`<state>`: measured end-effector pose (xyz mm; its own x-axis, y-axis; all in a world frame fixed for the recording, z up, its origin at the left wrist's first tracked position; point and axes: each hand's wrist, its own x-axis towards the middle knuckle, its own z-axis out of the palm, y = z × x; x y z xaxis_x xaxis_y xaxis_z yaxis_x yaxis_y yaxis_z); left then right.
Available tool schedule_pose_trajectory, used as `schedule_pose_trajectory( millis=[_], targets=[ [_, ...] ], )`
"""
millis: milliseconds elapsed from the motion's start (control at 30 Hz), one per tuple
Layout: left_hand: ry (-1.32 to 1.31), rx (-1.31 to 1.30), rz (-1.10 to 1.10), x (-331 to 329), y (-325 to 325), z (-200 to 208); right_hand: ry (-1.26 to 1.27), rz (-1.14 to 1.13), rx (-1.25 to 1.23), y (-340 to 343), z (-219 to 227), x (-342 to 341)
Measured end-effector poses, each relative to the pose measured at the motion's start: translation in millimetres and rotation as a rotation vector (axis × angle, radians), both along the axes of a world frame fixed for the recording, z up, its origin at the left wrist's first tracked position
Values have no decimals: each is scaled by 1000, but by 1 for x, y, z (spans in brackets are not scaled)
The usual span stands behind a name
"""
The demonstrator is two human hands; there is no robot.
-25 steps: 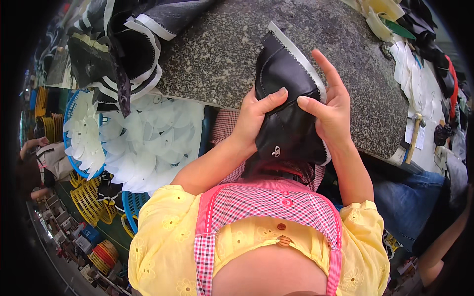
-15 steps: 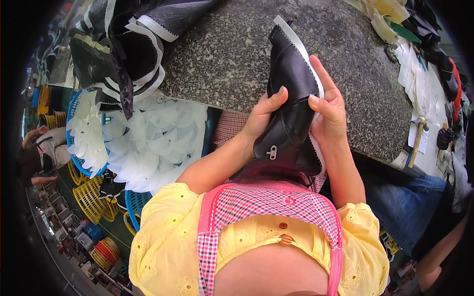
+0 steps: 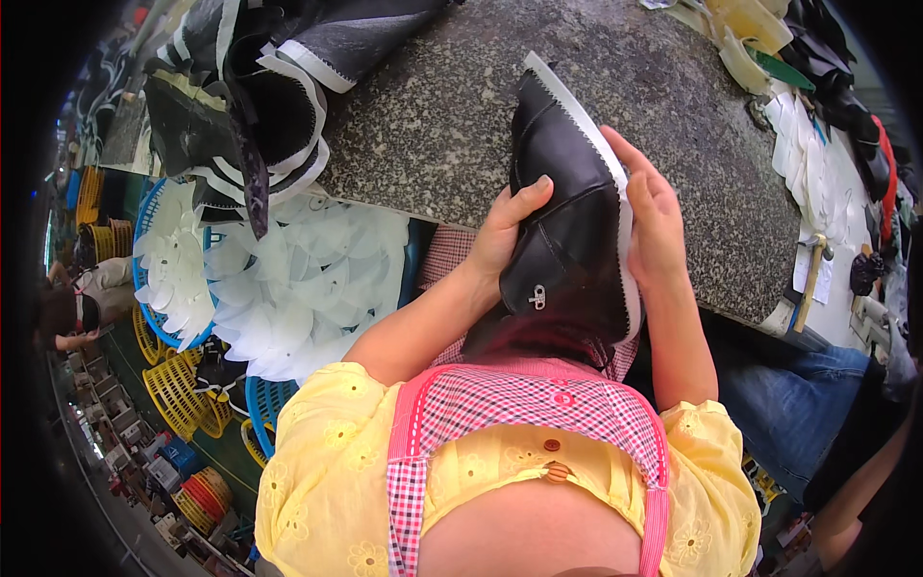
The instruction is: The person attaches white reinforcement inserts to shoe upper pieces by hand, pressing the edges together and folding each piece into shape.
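Note:
A black leather shoe upper [image 3: 567, 231] hangs between my two hands at the near edge of the stone-topped bench. White zigzag-cut trim runs along its right edge, and a small silver metal fitting shows low on its side. My left hand [image 3: 507, 231] grips the left side, thumb on top and fingers hidden beneath. Along the trimmed edge, my right hand [image 3: 656, 223] supports the upper, with its thumb and forefinger pointing up beside the trim and the other fingers mostly out of sight. The upper's lower end lies against my checked apron [image 3: 538, 399].
Black uppers with white trim [image 3: 207, 125] are heaped at the bench's far left. Beside the speckled bench top [image 3: 423, 135], blue baskets hold translucent white pieces [image 3: 308, 288]. A hammer [image 3: 810, 281] and more white pieces [image 3: 803, 154] lie right. Another person's jeans [image 3: 803, 394] show at lower right.
The upper has tilted and spread wider, its top end lower and slightly left. My right thumb has come off its face to the trimmed edge. The left hand keeps its grip.

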<state>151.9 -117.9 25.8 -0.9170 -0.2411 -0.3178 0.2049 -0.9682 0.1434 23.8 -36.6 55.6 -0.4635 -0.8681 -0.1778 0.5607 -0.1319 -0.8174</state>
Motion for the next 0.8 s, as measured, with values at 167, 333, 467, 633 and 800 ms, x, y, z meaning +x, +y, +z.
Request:
schedule_pose_trajectory(
  millis=[167,333,467,633,800],
  targets=[
    [-51,-130,67,12,-15,15,187,211,118,25,4,-7],
    [-667,-2187,921,21,-79,53,588,285,195,28,36,-19],
    [-66,-2680,0,-12,-55,117,863,458,161,8,70,-20],
    [-141,-1904,-425,-11,-66,106,850,571,236,27,67,-40],
    [208,-2677,136,-29,-74,173,1534,238,160,45,149,-67]
  ],
)
